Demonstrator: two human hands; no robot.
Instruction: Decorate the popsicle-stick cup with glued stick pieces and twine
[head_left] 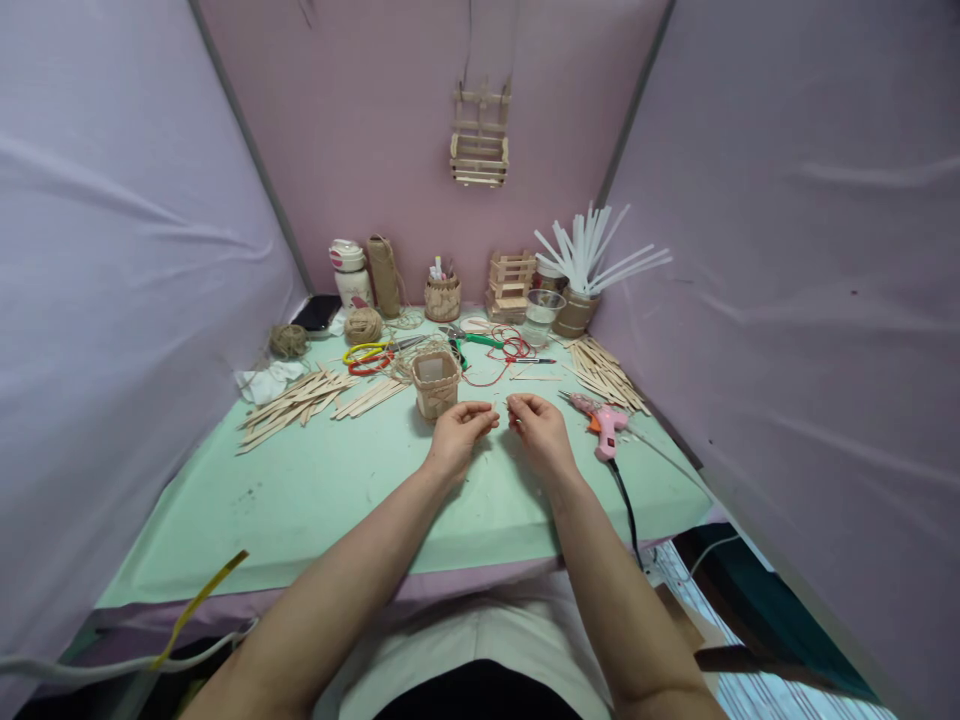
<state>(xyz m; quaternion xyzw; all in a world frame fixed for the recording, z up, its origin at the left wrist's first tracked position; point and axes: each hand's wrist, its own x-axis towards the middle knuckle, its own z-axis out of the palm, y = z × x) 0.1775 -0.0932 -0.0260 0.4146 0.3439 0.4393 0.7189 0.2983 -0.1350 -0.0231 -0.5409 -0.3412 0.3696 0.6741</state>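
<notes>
Cloth (315,510) lay mint-green between lilac walls (795,300) beneath left hand (463,437) and right hand (541,432), fingertips pinched, contents unclear.

A tan, box-shaped, open-topped container (436,398) is standing upright on the surface (360,500), just beside the left hand (461,432); anything the fingertips are pinching is showing too small to identify.

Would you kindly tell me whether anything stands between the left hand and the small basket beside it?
Nothing visible does: the left hand is right beside the small basket, though I cannot tell whether they touch. The pink glue gun lies away on the right hand's side.
</notes>
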